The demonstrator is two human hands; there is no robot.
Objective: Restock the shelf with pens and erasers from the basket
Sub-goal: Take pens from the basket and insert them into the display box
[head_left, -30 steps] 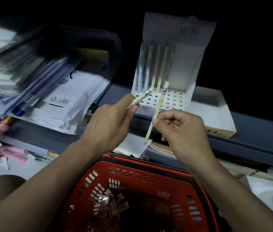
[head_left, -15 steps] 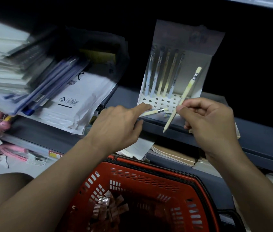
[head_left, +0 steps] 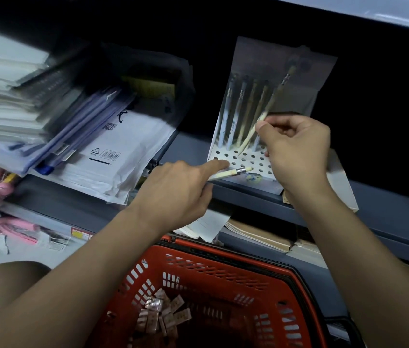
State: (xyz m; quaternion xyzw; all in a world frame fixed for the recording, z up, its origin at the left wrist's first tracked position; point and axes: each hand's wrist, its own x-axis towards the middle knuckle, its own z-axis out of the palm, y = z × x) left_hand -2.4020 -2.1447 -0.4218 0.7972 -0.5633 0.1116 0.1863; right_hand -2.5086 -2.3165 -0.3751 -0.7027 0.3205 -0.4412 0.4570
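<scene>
Shelf [head_left: 223, 197]: grey metal ledge crossing the view, with a dark recess behind it.
Basket [head_left: 223, 277]: red plastic, below the shelf edge and between the person's forearms.
Folder stack [head_left: 78, 136]: plastic sleeves and white packets piled at the left of the shelf, blurred.
Display box [head_left: 243, 159]: white card stand on the shelf with a perforated base; several pens stand upright in its back row of holes.
Right hand [head_left: 296, 151]: fingers curled, pinching a cream pen [head_left: 266, 114] tilted, lower tip at the perforated base.
Left hand [head_left: 181, 187]: holds a second pen [head_left: 231, 173] lying level along the box's front edge, index finger extended over it.
Erasers [head_left: 160, 317]: small wrapped packets heaped on the basket floor.
</scene>
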